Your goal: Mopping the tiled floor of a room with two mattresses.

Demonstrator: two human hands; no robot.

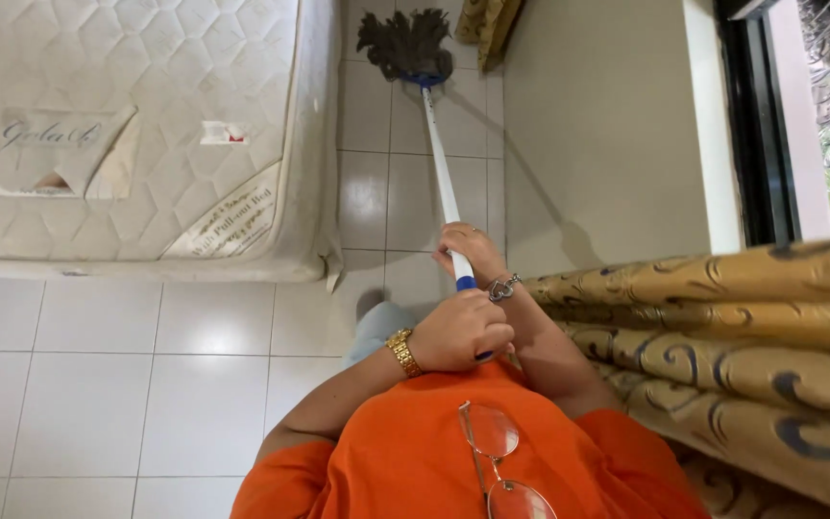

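Glasses, 1 pair, are hanging off the neck of the orange shirt, closest to the cam. Just past them the left hand is closing into a fist round the top end of the mop handle; fingers are curling tight together, dark nail polish showing, gold watch sitting on the wrist. Right hand is gripping the same handle a bit further down the shaft, fingers wrapping shut over it by the blue collar, w/ a silver bracelet on that wrist. So 2 hands, both clamping 1 mop. Handle is running white and slanted away from the hands toward the mop head, which is resting on the tiled floor, w/ its grey strings spreading out. Left of the handle, 1 quilted mattress is lying on the floor. Right of the handle, a beige wall, and gold-patterned curtain fabric is bunching beside the right forearm.
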